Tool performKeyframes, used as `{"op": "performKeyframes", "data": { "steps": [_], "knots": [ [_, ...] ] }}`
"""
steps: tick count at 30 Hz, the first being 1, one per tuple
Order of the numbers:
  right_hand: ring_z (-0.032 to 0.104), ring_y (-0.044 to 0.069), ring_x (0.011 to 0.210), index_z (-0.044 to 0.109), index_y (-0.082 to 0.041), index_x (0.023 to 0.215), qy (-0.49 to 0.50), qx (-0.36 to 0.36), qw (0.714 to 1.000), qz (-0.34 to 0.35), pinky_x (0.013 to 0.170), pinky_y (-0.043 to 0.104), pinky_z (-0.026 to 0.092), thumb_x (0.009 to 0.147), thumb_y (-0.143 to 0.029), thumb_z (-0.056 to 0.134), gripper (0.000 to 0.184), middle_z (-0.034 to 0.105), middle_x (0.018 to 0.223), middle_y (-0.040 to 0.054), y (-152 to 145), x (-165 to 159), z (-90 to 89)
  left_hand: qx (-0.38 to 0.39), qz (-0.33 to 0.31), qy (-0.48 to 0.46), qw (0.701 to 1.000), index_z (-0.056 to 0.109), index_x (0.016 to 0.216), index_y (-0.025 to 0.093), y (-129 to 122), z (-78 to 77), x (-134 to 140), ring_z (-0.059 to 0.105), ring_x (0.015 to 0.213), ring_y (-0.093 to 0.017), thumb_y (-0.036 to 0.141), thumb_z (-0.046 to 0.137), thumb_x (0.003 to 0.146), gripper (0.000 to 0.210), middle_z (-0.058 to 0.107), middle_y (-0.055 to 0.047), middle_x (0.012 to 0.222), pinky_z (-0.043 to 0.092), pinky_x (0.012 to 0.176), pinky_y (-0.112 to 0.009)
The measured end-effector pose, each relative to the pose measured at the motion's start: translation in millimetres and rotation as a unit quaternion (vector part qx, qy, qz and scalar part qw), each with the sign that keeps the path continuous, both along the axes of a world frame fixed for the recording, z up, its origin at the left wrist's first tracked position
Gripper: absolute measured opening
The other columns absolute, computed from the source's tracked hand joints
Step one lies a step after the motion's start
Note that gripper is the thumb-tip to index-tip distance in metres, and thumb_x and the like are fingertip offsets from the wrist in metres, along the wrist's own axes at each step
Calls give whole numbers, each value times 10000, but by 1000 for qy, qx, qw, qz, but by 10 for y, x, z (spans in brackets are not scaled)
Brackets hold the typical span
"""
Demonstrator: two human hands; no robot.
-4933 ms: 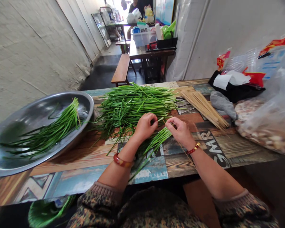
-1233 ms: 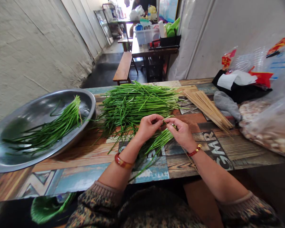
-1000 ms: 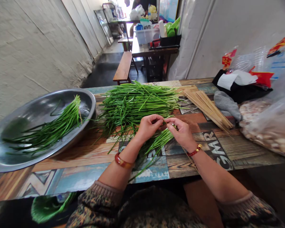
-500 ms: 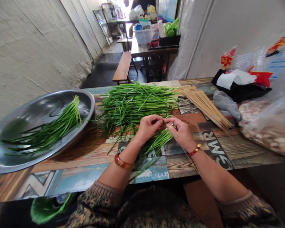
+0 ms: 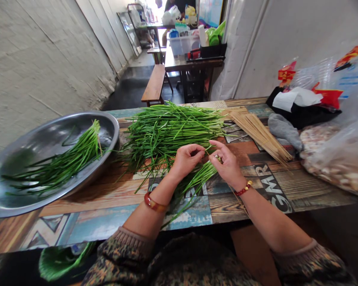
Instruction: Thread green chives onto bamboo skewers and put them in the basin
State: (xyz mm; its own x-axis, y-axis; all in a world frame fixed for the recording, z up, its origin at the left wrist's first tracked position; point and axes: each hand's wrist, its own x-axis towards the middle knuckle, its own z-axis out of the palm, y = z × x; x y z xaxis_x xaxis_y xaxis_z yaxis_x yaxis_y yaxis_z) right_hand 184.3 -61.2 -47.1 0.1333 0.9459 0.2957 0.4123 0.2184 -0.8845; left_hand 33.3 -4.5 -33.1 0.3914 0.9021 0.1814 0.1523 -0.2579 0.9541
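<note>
our left hand (image 5: 187,161) has thumb and forefinger pinched close together at the tip of a thin stick (image 5: 207,153); we cannot tell what lies between them. our right hand (image 5: 227,165), forefinger raised, holds a small bunch of green stalks (image 5: 200,176) by the pale ends, the leaves trailing over the tabletop (image 5: 107,198). beyond both hands we see a large green pile (image 5: 173,127), with loose skewers (image 5: 259,135) to its right and a metal basin (image 5: 44,137) to its left.

Pretty bright daylight blowing out the far end, glare on the metal basin's rim (image 5: 116,129), murky under the table (image 5: 107,194), edges kinda stretched and soft.
</note>
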Motion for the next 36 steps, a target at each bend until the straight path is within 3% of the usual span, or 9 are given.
{"op": "performKeyframes", "data": {
  "steps": [13,24,36],
  "knots": [
    [541,123,610,548,-204,1170,-5,13,1000,0,621,251,409,819,-217,550,351,606,702,-30,9,3,-55,-25,3,9,1000,635,717,120,-16,28,5,534,496,-80,197,603,729,85,604,11,585,411,491,-180],
    [549,127,610,549,-197,1088,7,21,1000,2,613,257,411,814,-211,552,275,619,706,-21,15,-4,-56,44,-8,53,998,650,703,114,3,8,-10,544,556,-89,184,574,754,115,629,-8,615,418,530,-183],
    [567,141,648,499,-215,1271,-29,28,999,2,663,276,429,827,-206,536,446,612,720,-25,-11,-1,-12,75,-18,80,994,670,695,123,1,25,-22,570,571,-97,176,559,768,143,666,-14,628,429,553,-189]
  ]
}}
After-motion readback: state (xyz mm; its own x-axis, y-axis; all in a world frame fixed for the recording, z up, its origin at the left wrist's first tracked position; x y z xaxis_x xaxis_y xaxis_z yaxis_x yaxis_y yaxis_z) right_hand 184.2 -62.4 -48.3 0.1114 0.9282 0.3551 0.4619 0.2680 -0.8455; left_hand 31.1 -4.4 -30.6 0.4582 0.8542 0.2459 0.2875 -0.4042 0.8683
